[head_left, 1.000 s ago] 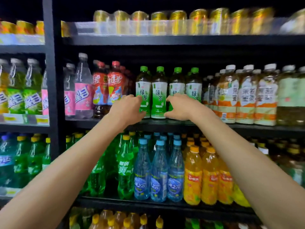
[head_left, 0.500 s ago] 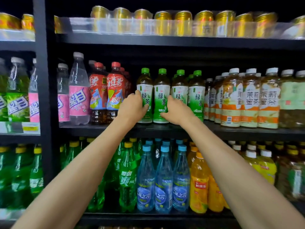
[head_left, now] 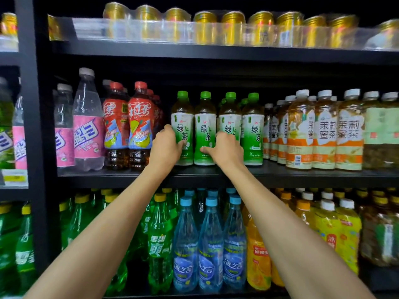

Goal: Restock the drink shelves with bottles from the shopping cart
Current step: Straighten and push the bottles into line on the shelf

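Green tea bottles with green caps stand in a row on the middle shelf (head_left: 216, 175). My left hand (head_left: 165, 145) grips the leftmost green tea bottle (head_left: 183, 117) at its lower label. My right hand (head_left: 224, 147) is wrapped around the third green tea bottle (head_left: 230, 117), with its thumb touching the second bottle (head_left: 205, 126) between my hands. A fourth green tea bottle (head_left: 253, 128) stands just right of my right hand. The shopping cart is out of view.
Red iced tea bottles (head_left: 140, 126) and pink-labelled clear bottles (head_left: 87, 130) stand to the left, orange-labelled jasmine tea bottles (head_left: 323, 134) to the right. Gold cans (head_left: 205, 26) line the top shelf. Green soda (head_left: 159, 244), blue water (head_left: 210, 244) and yellow drinks fill the shelf below.
The view has shifted down and moved in closer. Both hands have stayed on the green tea bottles, shifting slightly toward each other along the row.
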